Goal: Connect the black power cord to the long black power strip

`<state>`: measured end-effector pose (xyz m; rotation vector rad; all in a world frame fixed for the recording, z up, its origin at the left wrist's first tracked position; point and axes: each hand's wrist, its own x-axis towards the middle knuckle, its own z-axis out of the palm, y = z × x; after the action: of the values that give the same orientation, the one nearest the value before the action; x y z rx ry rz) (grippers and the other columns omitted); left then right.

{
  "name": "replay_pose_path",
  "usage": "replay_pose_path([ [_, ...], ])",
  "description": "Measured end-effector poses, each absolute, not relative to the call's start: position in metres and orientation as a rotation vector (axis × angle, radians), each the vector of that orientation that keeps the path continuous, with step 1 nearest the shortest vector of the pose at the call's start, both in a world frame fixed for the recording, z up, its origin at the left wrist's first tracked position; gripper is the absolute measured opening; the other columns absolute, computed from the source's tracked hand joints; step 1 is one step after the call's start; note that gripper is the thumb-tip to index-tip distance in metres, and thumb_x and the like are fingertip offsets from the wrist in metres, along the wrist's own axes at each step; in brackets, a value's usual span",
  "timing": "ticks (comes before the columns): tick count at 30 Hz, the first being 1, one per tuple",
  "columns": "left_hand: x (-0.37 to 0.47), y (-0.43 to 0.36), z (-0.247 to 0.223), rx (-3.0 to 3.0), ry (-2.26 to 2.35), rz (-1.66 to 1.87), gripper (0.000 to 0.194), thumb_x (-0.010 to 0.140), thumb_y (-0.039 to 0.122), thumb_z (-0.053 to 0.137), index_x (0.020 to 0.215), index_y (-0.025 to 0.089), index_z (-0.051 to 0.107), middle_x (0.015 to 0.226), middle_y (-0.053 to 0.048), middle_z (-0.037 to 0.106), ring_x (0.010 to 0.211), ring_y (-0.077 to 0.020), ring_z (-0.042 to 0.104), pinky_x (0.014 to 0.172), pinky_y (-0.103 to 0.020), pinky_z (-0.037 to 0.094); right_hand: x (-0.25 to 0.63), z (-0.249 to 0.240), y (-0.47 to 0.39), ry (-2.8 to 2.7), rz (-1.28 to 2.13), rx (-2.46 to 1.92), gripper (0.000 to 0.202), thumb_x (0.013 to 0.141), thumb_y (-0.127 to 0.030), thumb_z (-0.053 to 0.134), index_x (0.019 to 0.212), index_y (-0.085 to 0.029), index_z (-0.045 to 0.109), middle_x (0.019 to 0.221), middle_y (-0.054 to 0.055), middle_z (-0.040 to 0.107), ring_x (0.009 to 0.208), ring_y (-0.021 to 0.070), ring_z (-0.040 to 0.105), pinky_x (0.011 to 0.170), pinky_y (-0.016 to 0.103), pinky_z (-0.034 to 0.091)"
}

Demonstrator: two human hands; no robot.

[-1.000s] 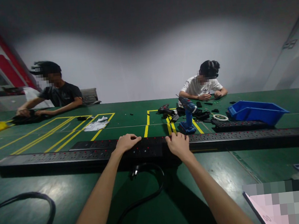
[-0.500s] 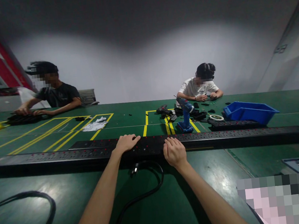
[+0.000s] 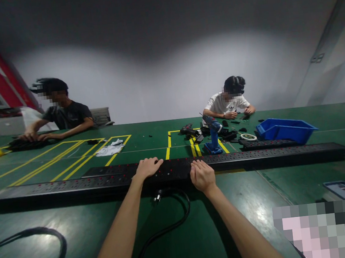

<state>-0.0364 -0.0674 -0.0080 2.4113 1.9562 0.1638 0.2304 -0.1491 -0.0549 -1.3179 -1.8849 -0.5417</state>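
Two long black power strips with red-dotted sockets lie across the table, overlapping in view at the middle. My left hand (image 3: 148,168) is on top of the near power strip (image 3: 73,186), its fingers bent over the far edge and thumb pointing right. At that strip's right end, my right hand (image 3: 202,176) is closed, fingers curled over the end; its fingertips are partly hidden. The far power strip (image 3: 274,157) runs on to the right behind my right hand. Below my hands, a black power cord (image 3: 173,226) curves over the table, its plug (image 3: 157,198) near the near strip's front side.
A blue cordless drill (image 3: 213,135) stands upright beyond the strips, near a second drill (image 3: 188,130). A blue bin (image 3: 286,130), tape roll (image 3: 248,137) and papers (image 3: 109,148) lie beyond. Another cable (image 3: 60,247) loops at left. Two people work across the table.
The view has tilted slightly, so the scene sits a little lower. Both my hands keep their places on the near power strip. The hands of the person in white have shifted slightly.
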Motion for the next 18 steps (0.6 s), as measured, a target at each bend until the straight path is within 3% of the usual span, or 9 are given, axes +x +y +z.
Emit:
replay_pose_path([
  [18,-0.027,-0.081,0.002,2.348,1.976,0.212,0.065,0.089,0.067,0.021,0.112,0.027,0.068,0.112,-0.011,0.069,0.106,-0.0311,0.061,0.092,-0.045,0.038,0.234,-0.044,-0.155,-1.865,-0.476,-1.384,0.026,0.088,-0.022,0.046,0.099,-0.017,0.069,0.11,0.009,0.069,0.105,0.0217,0.06,0.103,0.035,0.038],
])
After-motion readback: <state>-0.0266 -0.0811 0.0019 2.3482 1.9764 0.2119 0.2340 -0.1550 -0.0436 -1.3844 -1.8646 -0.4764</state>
